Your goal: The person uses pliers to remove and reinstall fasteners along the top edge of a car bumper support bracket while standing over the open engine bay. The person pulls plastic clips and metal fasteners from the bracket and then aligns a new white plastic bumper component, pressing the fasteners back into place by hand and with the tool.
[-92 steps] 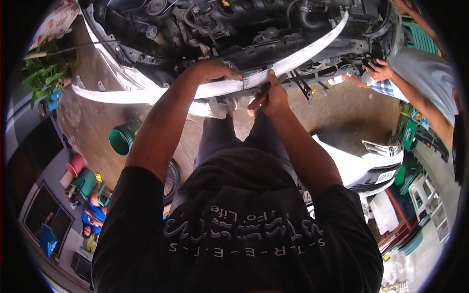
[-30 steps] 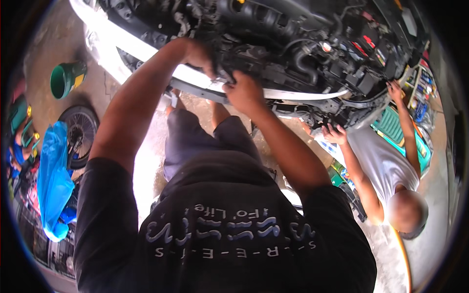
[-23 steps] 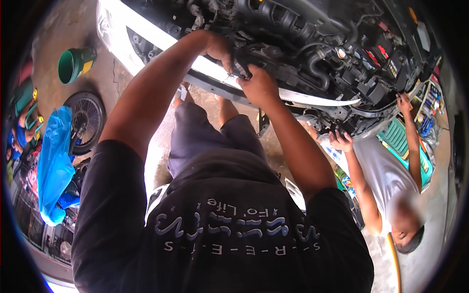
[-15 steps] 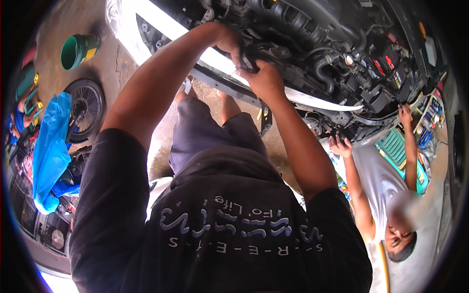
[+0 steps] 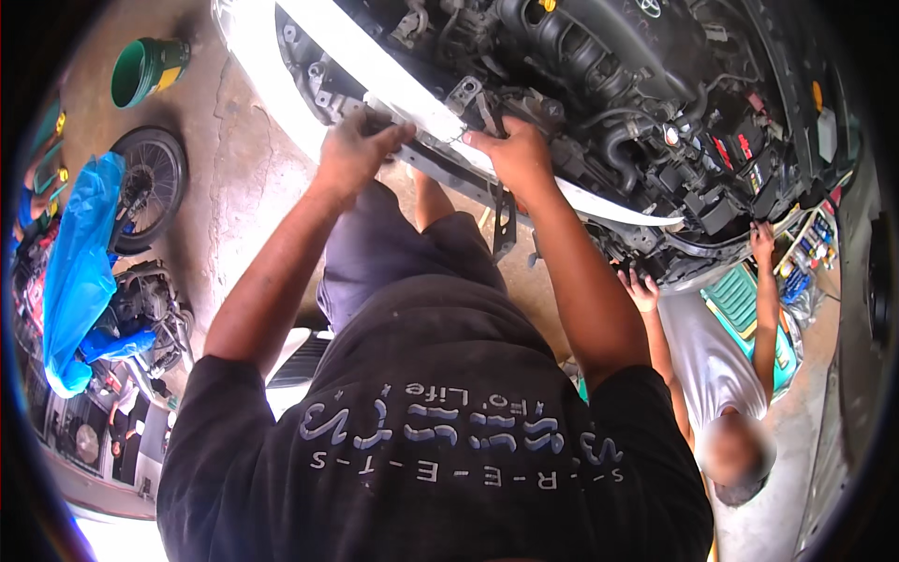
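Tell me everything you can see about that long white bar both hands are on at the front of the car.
The white bar is a long, slightly curved strip, smooth and glossy, brightly lit. It runs slantwise across the open front of the car, from the upper left down to the right, under the engine bay. The left hand grips it from below and the right hand rests on it a little farther along. Its right end tapers off near black wiring and connectors.

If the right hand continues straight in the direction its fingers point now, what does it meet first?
The right hand points up-left along the white front bar. It would probably first meet the left hand gripping the same bar, though depth is unclear.
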Demonstrator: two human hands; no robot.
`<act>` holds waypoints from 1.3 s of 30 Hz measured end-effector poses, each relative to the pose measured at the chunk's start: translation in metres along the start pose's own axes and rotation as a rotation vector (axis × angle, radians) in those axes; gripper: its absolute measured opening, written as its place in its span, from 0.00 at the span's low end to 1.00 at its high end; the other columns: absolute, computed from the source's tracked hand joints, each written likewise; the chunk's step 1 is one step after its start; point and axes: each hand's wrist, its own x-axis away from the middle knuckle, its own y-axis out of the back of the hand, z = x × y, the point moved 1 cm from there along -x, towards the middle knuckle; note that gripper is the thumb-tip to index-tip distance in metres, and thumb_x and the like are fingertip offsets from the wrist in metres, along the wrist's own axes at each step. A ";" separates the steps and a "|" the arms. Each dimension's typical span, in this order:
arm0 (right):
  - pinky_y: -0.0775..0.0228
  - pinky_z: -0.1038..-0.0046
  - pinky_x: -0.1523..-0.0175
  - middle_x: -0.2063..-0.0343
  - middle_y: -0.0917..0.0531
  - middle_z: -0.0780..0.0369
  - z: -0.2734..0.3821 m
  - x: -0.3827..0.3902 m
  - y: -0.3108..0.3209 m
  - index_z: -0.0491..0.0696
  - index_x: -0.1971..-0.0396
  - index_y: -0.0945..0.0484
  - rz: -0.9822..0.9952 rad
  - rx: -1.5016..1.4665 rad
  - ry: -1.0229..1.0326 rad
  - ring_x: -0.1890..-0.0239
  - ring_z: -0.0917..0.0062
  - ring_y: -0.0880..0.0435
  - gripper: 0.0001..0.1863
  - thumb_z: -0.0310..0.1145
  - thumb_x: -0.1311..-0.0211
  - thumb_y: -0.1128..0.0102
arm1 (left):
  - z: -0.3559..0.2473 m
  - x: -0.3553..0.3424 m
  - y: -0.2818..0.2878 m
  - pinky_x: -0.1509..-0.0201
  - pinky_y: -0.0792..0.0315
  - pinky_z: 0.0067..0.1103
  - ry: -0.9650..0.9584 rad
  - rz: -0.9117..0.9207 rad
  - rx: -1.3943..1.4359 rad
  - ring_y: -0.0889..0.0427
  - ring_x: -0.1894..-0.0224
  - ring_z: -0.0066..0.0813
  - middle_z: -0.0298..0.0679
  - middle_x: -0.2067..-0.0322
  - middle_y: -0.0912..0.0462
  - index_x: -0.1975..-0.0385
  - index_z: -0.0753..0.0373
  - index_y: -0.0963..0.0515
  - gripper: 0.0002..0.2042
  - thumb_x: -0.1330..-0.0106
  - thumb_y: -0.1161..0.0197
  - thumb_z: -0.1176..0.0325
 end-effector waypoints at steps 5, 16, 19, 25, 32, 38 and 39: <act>0.22 0.65 0.53 0.64 0.09 0.51 0.020 0.014 0.003 0.37 0.57 0.13 0.047 -0.196 -0.028 0.60 0.66 0.10 0.22 0.42 0.41 0.21 | 0.055 -0.001 -0.067 0.31 0.31 0.57 0.122 0.125 0.890 0.29 0.29 0.51 0.52 0.28 0.34 0.26 0.59 0.41 0.39 0.26 0.34 0.42; 0.23 0.68 0.58 0.66 0.09 0.54 0.025 0.008 -0.005 0.37 0.58 0.13 0.028 -0.256 -0.081 0.65 0.72 0.12 0.19 0.38 0.39 0.23 | 0.054 -0.026 -0.074 0.33 0.25 0.50 -0.102 0.374 0.710 0.23 0.32 0.47 0.46 0.35 0.24 0.32 0.63 0.30 0.28 0.22 0.36 0.51; 0.22 0.68 0.56 0.64 0.09 0.55 0.022 0.006 -0.011 0.36 0.58 0.13 0.062 -0.313 -0.102 0.63 0.72 0.11 0.19 0.38 0.39 0.23 | 0.057 -0.020 -0.069 0.34 0.24 0.52 -0.115 0.464 0.846 0.24 0.31 0.47 0.45 0.34 0.25 0.32 0.60 0.30 0.28 0.23 0.35 0.49; 0.22 0.72 0.54 0.61 0.10 0.59 0.044 0.019 -0.010 0.38 0.55 0.14 0.140 -0.415 -0.155 0.59 0.76 0.13 0.12 0.28 0.34 0.27 | 0.054 -0.009 -0.075 0.36 0.19 0.48 -0.158 0.456 1.066 0.22 0.35 0.42 0.42 0.38 0.24 0.33 0.60 0.30 0.27 0.23 0.35 0.51; 0.29 0.77 0.64 0.70 0.17 0.67 0.054 0.031 0.009 0.44 0.56 0.16 0.238 -0.335 -0.121 0.72 0.83 0.23 0.10 0.27 0.36 0.27 | 0.058 -0.014 -0.071 0.41 0.13 0.37 -0.203 0.367 0.999 0.17 0.40 0.38 0.43 0.44 0.19 0.38 0.64 0.25 0.19 0.23 0.33 0.64; 0.27 0.77 0.59 0.59 0.19 0.59 0.045 0.015 0.076 0.43 0.38 0.24 0.427 -0.161 -0.078 0.65 0.81 0.22 0.24 0.21 0.35 0.39 | 0.068 -0.022 -0.064 0.43 0.12 0.37 -0.204 0.410 0.976 0.13 0.45 0.41 0.45 0.48 0.14 0.42 0.67 0.21 0.16 0.27 0.31 0.73; 0.25 0.74 0.55 0.56 0.18 0.60 0.043 0.010 0.087 0.45 0.36 0.25 0.460 0.134 0.069 0.62 0.79 0.20 0.26 0.21 0.34 0.42 | 0.066 -0.022 -0.063 0.43 0.11 0.37 -0.191 0.426 0.999 0.13 0.45 0.41 0.45 0.49 0.14 0.44 0.68 0.20 0.15 0.28 0.31 0.75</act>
